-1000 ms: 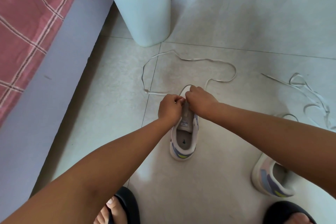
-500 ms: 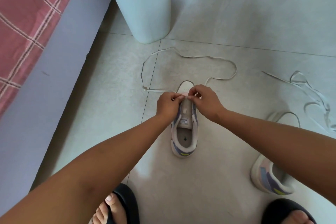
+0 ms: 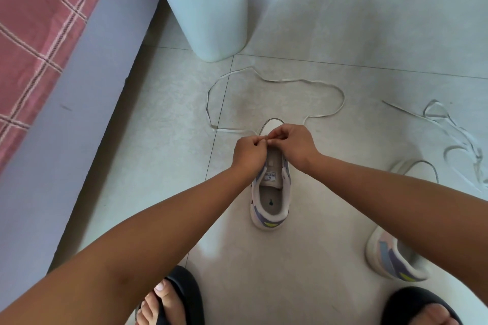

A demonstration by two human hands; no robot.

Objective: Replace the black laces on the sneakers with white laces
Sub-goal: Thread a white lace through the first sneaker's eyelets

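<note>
A white sneaker (image 3: 270, 200) with blue and yellow side marks stands on the tiled floor, heel toward me. My left hand (image 3: 249, 152) and my right hand (image 3: 294, 142) meet over its front eyelets, fingers curled and pinching a white lace (image 3: 274, 80) there. That lace runs out from the shoe and lies in a wide loop on the floor beyond the toe. The shoe's front eyelets are hidden under my hands. A second matching sneaker (image 3: 393, 258) lies at the right, partly behind my right forearm. No black lace shows.
A pale bin (image 3: 211, 8) with a blue liner stands beyond the lace loop. A bed with a pink checked cover (image 3: 34, 34) fills the left. Another tangled white lace (image 3: 459, 140) lies at the right. My feet in black sandals (image 3: 182, 298) are at the bottom.
Both hands have slid a little toward the toe of the sneaker and stay pinched together on the lace. The lace loop on the floor has barely moved.
</note>
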